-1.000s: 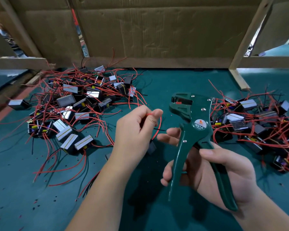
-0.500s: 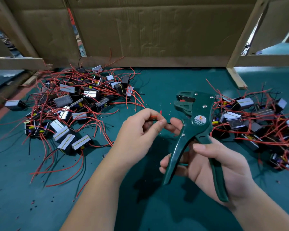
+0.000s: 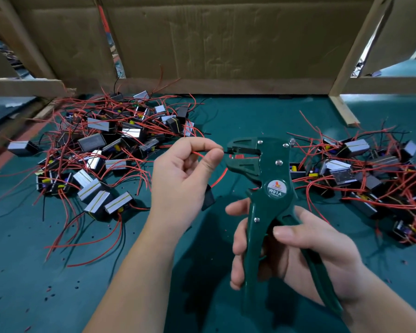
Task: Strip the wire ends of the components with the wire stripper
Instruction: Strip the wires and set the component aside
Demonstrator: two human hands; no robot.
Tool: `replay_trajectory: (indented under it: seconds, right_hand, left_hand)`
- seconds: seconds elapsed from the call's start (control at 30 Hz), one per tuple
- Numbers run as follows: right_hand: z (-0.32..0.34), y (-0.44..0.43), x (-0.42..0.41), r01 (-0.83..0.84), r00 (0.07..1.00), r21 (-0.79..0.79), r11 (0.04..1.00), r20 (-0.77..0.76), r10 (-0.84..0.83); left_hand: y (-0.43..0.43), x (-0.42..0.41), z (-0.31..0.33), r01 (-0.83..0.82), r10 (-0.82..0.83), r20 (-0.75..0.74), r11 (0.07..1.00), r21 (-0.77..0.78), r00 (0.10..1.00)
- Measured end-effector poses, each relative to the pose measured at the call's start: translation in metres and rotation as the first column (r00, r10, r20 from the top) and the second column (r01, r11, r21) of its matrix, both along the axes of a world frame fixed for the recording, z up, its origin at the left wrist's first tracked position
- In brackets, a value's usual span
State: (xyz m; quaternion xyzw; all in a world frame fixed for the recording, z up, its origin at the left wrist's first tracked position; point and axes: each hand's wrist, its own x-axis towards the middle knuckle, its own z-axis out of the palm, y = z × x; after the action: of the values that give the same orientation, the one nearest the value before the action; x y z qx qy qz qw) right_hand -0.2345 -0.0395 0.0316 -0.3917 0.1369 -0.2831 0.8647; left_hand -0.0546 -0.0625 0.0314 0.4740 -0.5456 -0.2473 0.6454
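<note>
Feeding one wire end into the tool is the step in hand, by my reading. Item, left hand point(image 3: 185, 179): centre of the frame, thumb and forefinger pinching a thin lead point(image 3: 198, 153), red where it shows between my fingers, its dark tip at the mouth of the tool. Item, component point(image 3: 208, 197): a small black block hanging by its red wire just below and right of that hand, apparently clear of the table. Item, wire stripper point(image 3: 271, 188): green, right of centre, head up and facing left, jaws apart with the tip at or just between them; I cannot tell how deep it sits. Item, right hand point(image 3: 305, 251): lower right, fingers curled round both handles, which stand spread and unsqueezed. Item, left heap point(image 3: 106, 150) and right heap point(image 3: 360, 169): like components in tangled red wire, both on the green mat point(image 3: 250, 116); I cannot tell which heap is finished. Next move, as I judge it: seat the tip squarely in the jaws, keep the pinch firm, then squeeze the handles, since a slack pinch would let the lead slip.
</note>
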Motion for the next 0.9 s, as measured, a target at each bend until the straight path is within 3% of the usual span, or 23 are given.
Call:
replay_trajectory:
  seconds: [0.4, 0.6, 0.77, 0.9]
  right_hand:
    - [-0.002, 0.000, -0.002, 0.068, 0.993, -0.005, 0.998, -0.095, -0.068]
    - [-0.004, 0.000, -0.002, 0.094, 0.990, -0.010, 0.995, -0.108, -0.095]
    - [0.000, 0.000, 0.004, 0.268, 0.956, 0.044, 0.962, -0.135, -0.260]
    - [0.003, -0.005, 0.002, 0.366, 0.924, 0.095, 0.926, -0.155, -0.350]
  left_hand:
    - [0.003, -0.005, 0.005, 0.025, -0.026, -0.041, 0.999, -0.021, 0.999]
    - [0.004, -0.008, 0.006, 0.048, -0.048, 0.021, 0.999, -0.015, 0.999]
    - [0.005, -0.012, 0.005, 0.152, -0.143, -0.119, 0.986, 0.071, 0.982]
    - [0.004, -0.013, 0.001, 0.169, -0.182, 0.083, 0.976, 0.139, 0.980]
